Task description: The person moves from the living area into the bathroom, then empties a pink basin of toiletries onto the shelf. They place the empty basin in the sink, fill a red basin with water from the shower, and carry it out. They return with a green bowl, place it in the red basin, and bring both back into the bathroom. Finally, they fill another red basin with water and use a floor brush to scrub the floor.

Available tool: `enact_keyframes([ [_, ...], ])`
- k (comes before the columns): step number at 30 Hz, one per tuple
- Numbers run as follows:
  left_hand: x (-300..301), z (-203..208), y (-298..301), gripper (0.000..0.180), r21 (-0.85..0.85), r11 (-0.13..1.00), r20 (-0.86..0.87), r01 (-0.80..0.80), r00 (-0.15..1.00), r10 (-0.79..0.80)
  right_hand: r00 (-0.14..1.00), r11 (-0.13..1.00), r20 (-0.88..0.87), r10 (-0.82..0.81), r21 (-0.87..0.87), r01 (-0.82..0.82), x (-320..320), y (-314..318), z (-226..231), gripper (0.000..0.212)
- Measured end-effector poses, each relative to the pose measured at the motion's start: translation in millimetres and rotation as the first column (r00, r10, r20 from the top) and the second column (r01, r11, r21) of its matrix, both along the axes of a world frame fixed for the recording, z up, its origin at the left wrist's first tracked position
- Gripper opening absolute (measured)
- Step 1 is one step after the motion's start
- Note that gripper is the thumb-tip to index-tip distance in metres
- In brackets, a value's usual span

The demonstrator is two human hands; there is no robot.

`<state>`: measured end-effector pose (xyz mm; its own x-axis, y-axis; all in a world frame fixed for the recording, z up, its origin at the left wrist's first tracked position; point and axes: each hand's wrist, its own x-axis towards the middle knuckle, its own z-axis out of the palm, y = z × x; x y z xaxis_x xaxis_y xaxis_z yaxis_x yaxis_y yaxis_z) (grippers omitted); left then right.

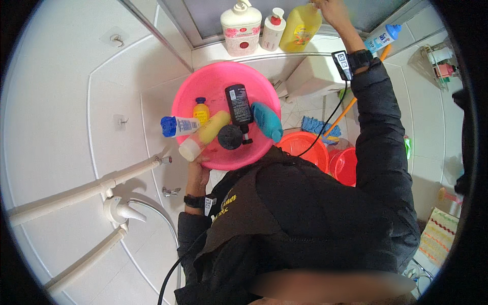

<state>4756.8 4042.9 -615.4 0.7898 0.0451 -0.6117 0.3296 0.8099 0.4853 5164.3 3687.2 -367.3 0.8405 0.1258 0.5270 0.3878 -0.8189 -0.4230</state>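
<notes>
Black jacket (389, 198) nearest, hands (200, 174) (335, 14) hold pink basin (203, 84) and yellow bottle (300, 29).

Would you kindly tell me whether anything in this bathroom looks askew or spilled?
Somewhat: in the pink basin, the black pump bottle lies on its side, and the white tube pokes its blue cap past the rim, looking precarious. I see no obvious spill.

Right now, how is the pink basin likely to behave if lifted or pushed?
The pink basin is probably fairly heavy, as several bottles lie inside. They seem loose, so tilting could send them or the dark round object rolling. Its thin-looking plastic suggests it may flex slightly.
</notes>
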Motion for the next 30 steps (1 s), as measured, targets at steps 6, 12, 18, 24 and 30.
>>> enact_keyframes([
  [6,3.1,13.0,0.1,0.062,-0.006,1.0,0.03,0.012,0.999,-0.012,0.974,0.94,0.153,0.165,-0.322,-0.109,-79.7,19.6,17.2,0.016],
  [12,6.8,27.4,1.6,0.063,-0.026,1.0,0.0,0.004,1.0,-0.004,0.485,0.664,-0.802,0.348,-0.154,-0.731,-186.6,77.6,-20.9,0.055],
  [18,0.6,25.7,3.7,0.062,-0.001,1.0,-0.027,-0.011,1.0,0.011,0.579,0.682,-0.812,0.077,-0.38,-0.624,-235.3,110.5,-38.5,0.073],
  [24,-7.7,27.1,9.4,0.064,0.008,0.999,0.001,-0.036,0.999,0.036,0.625,0.747,-0.77,0.126,-0.341,-0.571,-222.2,114.1,-49.3,0.062],
  [30,-10.3,34.2,14.5,0.065,0.03,0.999,0.025,0.011,1.0,-0.012,0.571,0.76,-0.742,0.351,-0.131,-0.637,-193.9,110.4,-37.9,0.052],
])
